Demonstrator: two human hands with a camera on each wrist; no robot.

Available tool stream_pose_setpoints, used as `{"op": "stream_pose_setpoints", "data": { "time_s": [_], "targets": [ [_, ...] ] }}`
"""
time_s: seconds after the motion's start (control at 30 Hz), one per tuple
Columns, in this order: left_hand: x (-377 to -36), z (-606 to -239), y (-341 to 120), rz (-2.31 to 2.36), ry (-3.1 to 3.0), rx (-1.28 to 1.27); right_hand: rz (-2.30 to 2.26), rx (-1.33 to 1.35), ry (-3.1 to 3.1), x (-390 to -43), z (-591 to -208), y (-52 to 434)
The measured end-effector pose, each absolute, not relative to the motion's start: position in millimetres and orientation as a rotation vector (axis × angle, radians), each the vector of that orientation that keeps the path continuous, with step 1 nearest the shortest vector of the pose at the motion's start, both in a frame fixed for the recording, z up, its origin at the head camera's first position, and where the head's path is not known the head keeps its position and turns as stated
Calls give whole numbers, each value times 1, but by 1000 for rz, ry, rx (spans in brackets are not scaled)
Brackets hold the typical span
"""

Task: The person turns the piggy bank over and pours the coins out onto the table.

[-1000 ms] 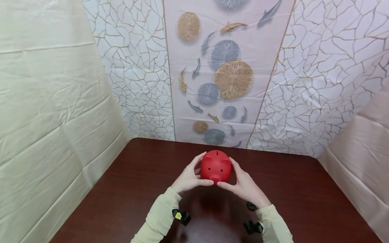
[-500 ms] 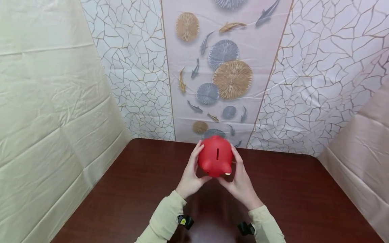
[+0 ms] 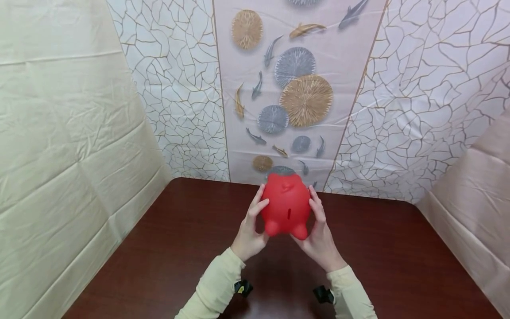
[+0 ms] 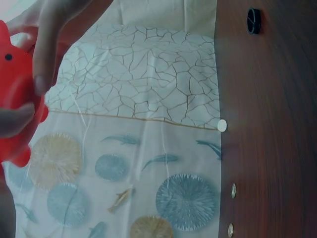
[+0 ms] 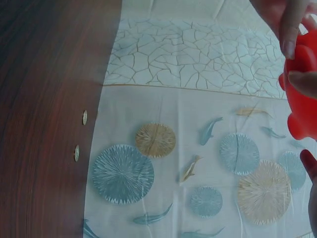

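A red piggy bank (image 3: 286,201) is held up above the table between both hands. My left hand (image 3: 248,235) grips its left side, fingers spread along it and thumb underneath. On the opposite side, my right hand (image 3: 320,237) holds it the same way. The bank is tipped forward: its tail end is at the top, the coin slot (image 3: 288,214) faces the head camera, and the ears point down. Its snout is hidden in the head view. One eye shows on the piggy bank (image 4: 15,82) in the left wrist view.
Beyond the hands spreads the dark wooden table (image 3: 179,248). Small coins (image 4: 234,190) lie on it in the left wrist view, with a pale disc (image 4: 222,125) near the table edge and a black round cap (image 4: 253,21). Patterned cloth (image 3: 191,88) hangs behind.
Both hands have raised the piggy bank and rolled it forward. First its face showed, then its top and slot; now the tail end is up. A small pale disc under it half a second ago is out of sight.
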State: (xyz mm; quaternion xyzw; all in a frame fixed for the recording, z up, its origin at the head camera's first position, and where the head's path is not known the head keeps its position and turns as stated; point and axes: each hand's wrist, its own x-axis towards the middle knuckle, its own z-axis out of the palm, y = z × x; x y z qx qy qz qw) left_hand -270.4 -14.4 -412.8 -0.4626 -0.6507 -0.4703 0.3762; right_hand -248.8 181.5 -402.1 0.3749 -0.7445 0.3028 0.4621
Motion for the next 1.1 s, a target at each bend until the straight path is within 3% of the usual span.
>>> {"op": "stream_pose_setpoints", "data": {
  "time_s": [0.2, 0.4, 0.77, 1.1],
  "targets": [
    [-270, -415, -20, -1269, -1774, -1179, 838, 960, -1937, -246, -405, 190],
    [-267, -418, -22, -1424, -1985, -1117, 960, 818, -2164, -238, -409, 198],
    [-259, -421, -20, -1660, -2350, -685, 922, 473, -2517, -230, -409, 195],
    [-257, -429, -14, -1517, -2603, -417, 681, 267, -2760, -230, -404, 184]
  ]
}}
